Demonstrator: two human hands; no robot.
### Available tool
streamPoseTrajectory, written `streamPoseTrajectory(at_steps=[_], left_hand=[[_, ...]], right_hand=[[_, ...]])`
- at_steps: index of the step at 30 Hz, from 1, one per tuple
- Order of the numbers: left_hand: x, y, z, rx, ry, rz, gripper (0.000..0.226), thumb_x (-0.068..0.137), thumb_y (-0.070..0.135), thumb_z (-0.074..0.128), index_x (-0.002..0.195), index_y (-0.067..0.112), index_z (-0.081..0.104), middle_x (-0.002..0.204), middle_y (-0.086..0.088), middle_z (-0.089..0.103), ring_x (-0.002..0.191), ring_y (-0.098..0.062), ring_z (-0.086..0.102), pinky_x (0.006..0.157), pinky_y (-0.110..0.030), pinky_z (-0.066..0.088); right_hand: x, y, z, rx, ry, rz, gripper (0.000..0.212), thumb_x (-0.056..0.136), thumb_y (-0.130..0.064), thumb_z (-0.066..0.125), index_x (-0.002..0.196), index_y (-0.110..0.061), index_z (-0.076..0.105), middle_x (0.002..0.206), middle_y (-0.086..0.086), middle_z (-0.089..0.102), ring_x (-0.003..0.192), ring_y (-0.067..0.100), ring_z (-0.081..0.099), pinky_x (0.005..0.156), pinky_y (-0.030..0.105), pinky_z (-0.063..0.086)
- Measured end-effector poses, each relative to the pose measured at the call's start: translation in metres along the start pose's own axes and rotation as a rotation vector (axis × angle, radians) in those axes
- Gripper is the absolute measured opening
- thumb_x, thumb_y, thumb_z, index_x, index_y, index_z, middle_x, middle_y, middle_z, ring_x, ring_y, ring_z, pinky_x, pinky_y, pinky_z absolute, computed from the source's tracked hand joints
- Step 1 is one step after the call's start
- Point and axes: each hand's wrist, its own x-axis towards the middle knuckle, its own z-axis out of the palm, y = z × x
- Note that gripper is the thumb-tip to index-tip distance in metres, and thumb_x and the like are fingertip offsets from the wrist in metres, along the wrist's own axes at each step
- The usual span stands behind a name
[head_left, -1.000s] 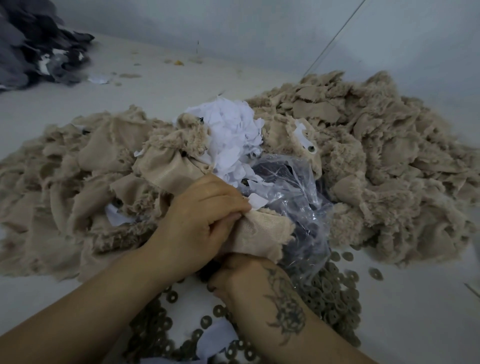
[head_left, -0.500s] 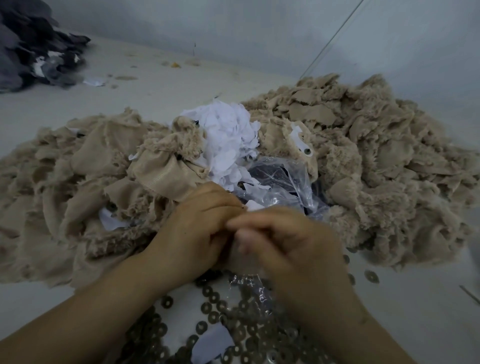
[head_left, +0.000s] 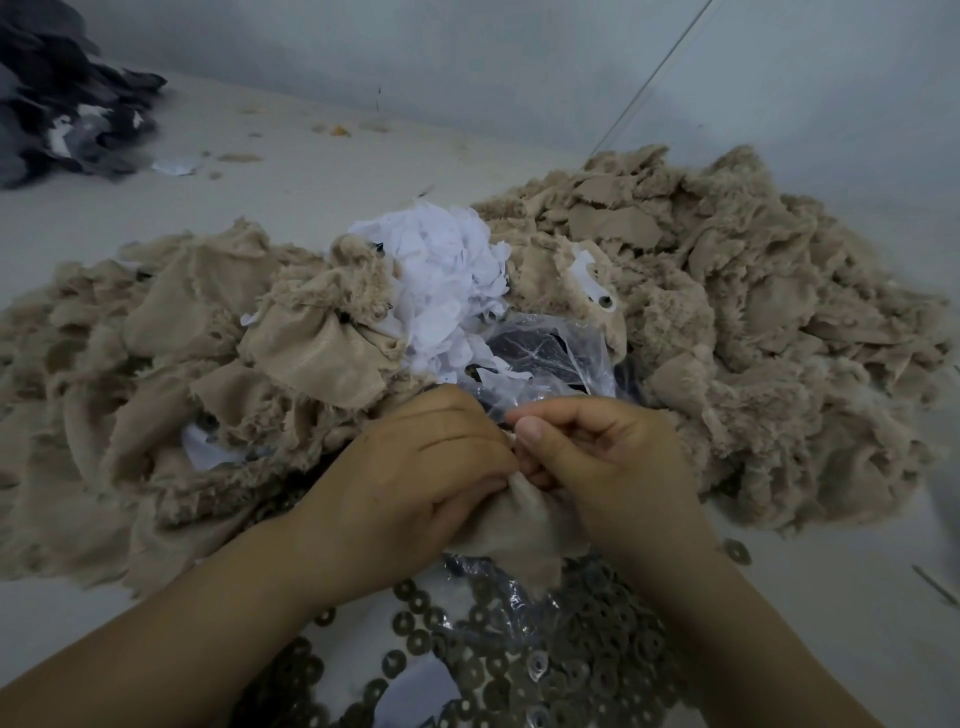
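My left hand (head_left: 415, 483) and right hand (head_left: 608, 467), knuckles together, both pinch the scrap (head_left: 519, 530) just before the bag (head_left: 550, 358); advised: keep it taut, fingertips close, so nothing slips.

1. The cloth piece (head_left: 519, 525), pinched between the left hand (head_left: 415, 478) and the right hand (head_left: 608, 457), is beige fabric, matt and finely woven.
2. The scrap heaps (head_left: 753, 322) to the left and right are beige cloth, shaggy plush on one face and flat matt backing on the other, with frayed edges.
3. The white scraps (head_left: 447, 280) are thin, matt and crumpled; whether they are paper or cloth cannot be told.
4. The plastic bag (head_left: 561, 358) is clear, glossy, wrinkled film.
5. The washers (head_left: 545, 670), near, look like dull grey-brown metal.
6. The tabletop (head_left: 311, 171) is pale, smooth and matt.
7. The far-left pile (head_left: 62, 114) is dark grey, soft cloth.
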Motion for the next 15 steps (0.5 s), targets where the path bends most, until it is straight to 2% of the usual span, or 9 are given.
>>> streamPoseTrajectory(at_steps=[3, 7, 12, 15], left_hand=[[0.001, 0.001, -0.001, 0.007, 0.020, -0.036, 0.012, 0.092, 0.007, 0.063, 0.091, 0.000, 0.073, 0.091, -0.008, 0.070, 0.086, -0.025, 0.063, 0.080, -0.035, 0.050], [0.002, 0.001, -0.004, 0.002, 0.075, -0.096, 0.012, 0.090, 0.011, 0.066, 0.088, 0.002, 0.073, 0.087, -0.005, 0.070, 0.081, -0.021, 0.065, 0.077, -0.033, 0.051], [0.001, 0.000, -0.003, -0.011, 0.104, -0.125, 0.012, 0.089, 0.015, 0.068, 0.087, 0.004, 0.075, 0.084, -0.002, 0.070, 0.079, -0.019, 0.065, 0.076, -0.029, 0.051], [0.000, 0.001, 0.000, 0.011, 0.126, -0.149, 0.010, 0.087, 0.014, 0.073, 0.086, 0.004, 0.075, 0.084, -0.002, 0.071, 0.079, -0.018, 0.066, 0.076, -0.029, 0.052]], right_hand=[[-0.002, 0.001, 0.001, -0.013, 0.043, -0.031, 0.009, 0.078, -0.022, 0.072, 0.083, -0.018, 0.078, 0.068, -0.001, 0.075, 0.059, 0.007, 0.068, 0.058, 0.015, 0.052], [-0.002, 0.005, 0.002, -0.090, 0.020, -0.097, 0.010, 0.083, -0.011, 0.074, 0.086, -0.019, 0.079, 0.081, -0.005, 0.077, 0.077, 0.007, 0.073, 0.068, 0.015, 0.054], [-0.001, 0.011, 0.004, -0.131, 0.020, -0.141, 0.008, 0.083, -0.016, 0.072, 0.088, -0.016, 0.079, 0.086, -0.002, 0.077, 0.085, 0.013, 0.072, 0.074, 0.023, 0.056], [-0.001, 0.013, 0.004, -0.115, 0.018, -0.114, 0.011, 0.082, -0.021, 0.074, 0.091, -0.016, 0.079, 0.087, -0.004, 0.078, 0.086, 0.011, 0.073, 0.075, 0.022, 0.057]])
